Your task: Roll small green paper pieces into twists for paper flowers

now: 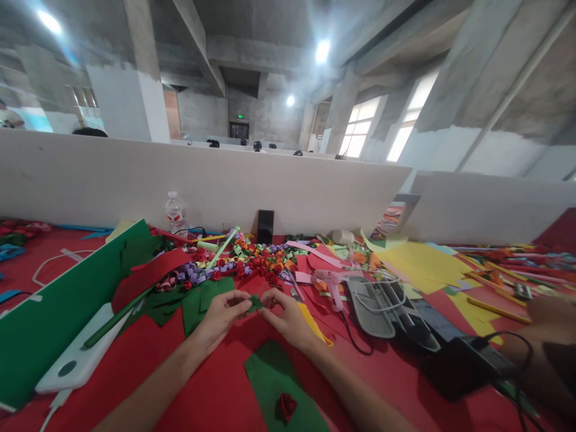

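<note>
Just beyond the green sheet (269, 373), my left hand (219, 317) and right hand (290, 318) pinch a green paper piece (255, 302) between nearly closed fingertips. It looks light, thin and easily creased, best gripped at its edges.

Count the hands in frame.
3. The wearer's left hand and right hand pinch a green paper piece mid-table; another person's hand sits at the right edge. More may be hidden.

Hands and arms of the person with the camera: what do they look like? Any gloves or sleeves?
No gloves and no sleeves. The left hand and right hand are bare, and so are the left forearm and right forearm down to the picture's edge. I see no watch, bracelet, ring or markings.
</note>
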### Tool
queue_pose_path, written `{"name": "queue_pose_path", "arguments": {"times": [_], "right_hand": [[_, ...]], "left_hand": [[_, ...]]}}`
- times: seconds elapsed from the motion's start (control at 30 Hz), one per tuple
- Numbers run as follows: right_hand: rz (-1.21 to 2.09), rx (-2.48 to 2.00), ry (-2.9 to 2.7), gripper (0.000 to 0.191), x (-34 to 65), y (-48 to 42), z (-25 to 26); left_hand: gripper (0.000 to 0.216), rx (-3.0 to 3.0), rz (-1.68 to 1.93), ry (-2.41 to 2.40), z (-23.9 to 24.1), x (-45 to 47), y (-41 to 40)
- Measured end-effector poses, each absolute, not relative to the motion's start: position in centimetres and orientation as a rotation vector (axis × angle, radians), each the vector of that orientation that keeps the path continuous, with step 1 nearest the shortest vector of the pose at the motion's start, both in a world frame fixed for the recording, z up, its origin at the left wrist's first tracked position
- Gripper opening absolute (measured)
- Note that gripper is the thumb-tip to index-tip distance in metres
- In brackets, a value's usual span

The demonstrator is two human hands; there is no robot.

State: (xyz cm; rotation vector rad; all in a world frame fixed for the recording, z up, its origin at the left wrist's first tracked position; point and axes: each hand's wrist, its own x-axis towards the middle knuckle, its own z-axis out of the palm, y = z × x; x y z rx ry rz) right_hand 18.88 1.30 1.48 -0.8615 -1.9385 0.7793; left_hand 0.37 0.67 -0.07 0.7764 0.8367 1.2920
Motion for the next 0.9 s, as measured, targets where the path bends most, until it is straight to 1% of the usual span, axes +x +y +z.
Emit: {"name": "queue_pose_path", "arguments": {"times": [0.2,0.37,0.53,0.63,0.9], "right_hand": [[0.614,-0.844,-1.904,0.005,18.7,1.1,1.3],[0.543,-0.809,-1.911,0.009,18.6,0.9,1.2],[0.56,-0.85,-1.896,0.009,18.3,0.7,1.4],[0.593,-0.883,-1.833,0.008,18.2,0.8,1.1],[0.855,-0.935,-1.621,0.017,17.8,1.2,0.3]], "left_hand": [[0.038,0.727,1.31,0.876,0.2,0.4,0.5],[0.035,0.711,1.307,0.916,-1.0,0.3,1.0],[0.025,1.057,1.365,1.054,-1.2,0.1,1.2],[0.02,1.258,1.387,1.005,-1.0,0.2,1.0],[0.02,1.404,1.367,0.989,-1.6,0.2,1.1]]}}
